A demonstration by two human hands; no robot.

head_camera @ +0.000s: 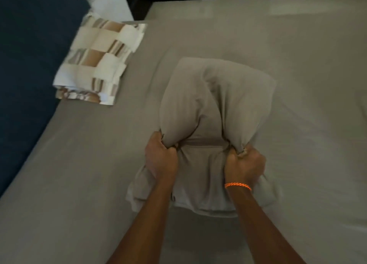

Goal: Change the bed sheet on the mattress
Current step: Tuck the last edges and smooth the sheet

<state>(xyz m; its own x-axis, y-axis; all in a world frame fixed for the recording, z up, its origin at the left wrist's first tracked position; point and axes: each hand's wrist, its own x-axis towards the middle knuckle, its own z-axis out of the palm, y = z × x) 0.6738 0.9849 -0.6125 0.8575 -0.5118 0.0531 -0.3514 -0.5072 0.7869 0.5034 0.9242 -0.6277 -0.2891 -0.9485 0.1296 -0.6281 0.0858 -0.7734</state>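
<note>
Both fists clenched on a taupe pillow [216,108] at frame centre — left hand [161,160] and right hand [245,165] each bunch its near edge. Under it, the taupe sheet [83,164] covers the mattress. Folded patterned linen [97,63] upper left — possibly another sheet.

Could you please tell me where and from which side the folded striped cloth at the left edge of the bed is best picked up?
Probably by its near short edge, where the stacked layers of the folded striped cloth show, coming from the person's side, fingers under and thumb on top. It lies flat on the grey sheet, and both hands are now occupied.
</note>
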